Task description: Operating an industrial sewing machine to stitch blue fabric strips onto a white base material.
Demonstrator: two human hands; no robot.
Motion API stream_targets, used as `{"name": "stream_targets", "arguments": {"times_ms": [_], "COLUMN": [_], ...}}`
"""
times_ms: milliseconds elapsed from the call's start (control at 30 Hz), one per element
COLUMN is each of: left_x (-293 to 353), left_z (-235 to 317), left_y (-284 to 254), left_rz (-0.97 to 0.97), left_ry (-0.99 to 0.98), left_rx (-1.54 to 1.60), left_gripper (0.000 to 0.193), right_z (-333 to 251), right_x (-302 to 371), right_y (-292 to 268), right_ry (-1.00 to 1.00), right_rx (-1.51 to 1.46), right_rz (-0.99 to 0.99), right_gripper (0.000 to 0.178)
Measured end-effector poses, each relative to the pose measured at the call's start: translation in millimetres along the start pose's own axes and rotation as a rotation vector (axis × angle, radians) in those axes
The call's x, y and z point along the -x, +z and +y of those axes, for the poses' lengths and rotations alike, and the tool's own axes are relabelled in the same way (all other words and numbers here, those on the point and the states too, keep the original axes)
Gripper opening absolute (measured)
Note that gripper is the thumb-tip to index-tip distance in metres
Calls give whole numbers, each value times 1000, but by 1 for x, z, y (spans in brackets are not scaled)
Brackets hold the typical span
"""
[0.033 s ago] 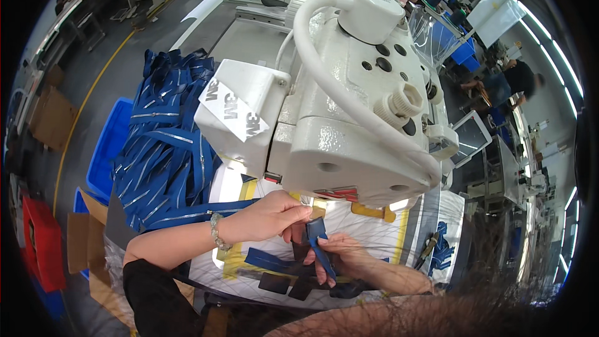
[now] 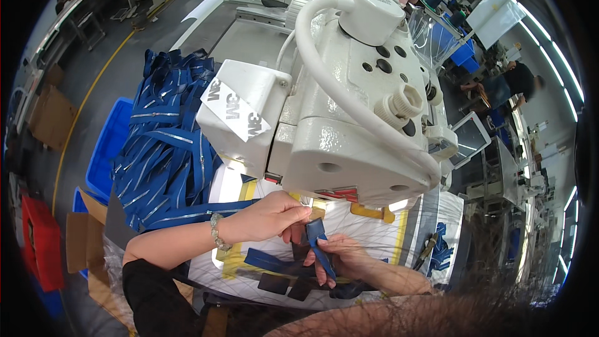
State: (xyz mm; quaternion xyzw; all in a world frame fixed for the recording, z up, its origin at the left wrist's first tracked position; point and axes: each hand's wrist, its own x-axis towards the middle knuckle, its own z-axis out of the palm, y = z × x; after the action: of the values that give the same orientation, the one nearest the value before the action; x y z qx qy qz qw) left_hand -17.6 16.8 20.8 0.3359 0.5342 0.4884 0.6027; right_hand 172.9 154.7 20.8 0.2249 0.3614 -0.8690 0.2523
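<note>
My right hand (image 2: pixel 346 259) is closed around a folded blue fabric strip (image 2: pixel 319 246), its upper end reaching up toward my left fingers. Just left of it, my left hand (image 2: pixel 274 215) is closed with thumb and fingertips pinched; what is between them is too small to make out. Both hands are beneath the head of a white industrial sewing machine (image 2: pixel 349 156), whose needle area is hidden. Another blue strip (image 2: pixel 268 261) lies under my hands beside several dark patches (image 2: pixel 273 284). Left of the machine, blue zipper strips (image 2: pixel 165 150) hang in a large heap, one running behind my left wrist.
Blue bins (image 2: pixel 107 150), an open cardboard box (image 2: pixel 93 243) and a red bin (image 2: pixel 42 243) stand at the left. On the right of the table lie a dark hand tool (image 2: pixel 427 251) and small blue pieces (image 2: pixel 442 249). A person (image 2: pixel 521 81) works farther off.
</note>
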Motion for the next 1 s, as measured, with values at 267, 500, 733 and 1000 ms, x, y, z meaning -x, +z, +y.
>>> {"name": "stream_targets", "arguments": {"times_ms": [267,500,733,1000], "left_x": [1,2,1,-2], "left_z": [2,2,1,-6], "left_y": [-2,3,1,2], "left_rz": [-45,-31,-49,-112], "left_ry": [22,32,57,354], "left_rx": [-59,-36,-137,-587], "left_gripper": [42,42,42,38], "right_z": [1,7,-1,1], "right_x": [0,-1,3,9], "right_y": [-6,-9,3,15], "right_ry": [-18,-4,14,-134], "right_rx": [-110,-211,-16,657], "right_rz": [-151,-132,12,208], "right_gripper": [48,48,46,43]}}
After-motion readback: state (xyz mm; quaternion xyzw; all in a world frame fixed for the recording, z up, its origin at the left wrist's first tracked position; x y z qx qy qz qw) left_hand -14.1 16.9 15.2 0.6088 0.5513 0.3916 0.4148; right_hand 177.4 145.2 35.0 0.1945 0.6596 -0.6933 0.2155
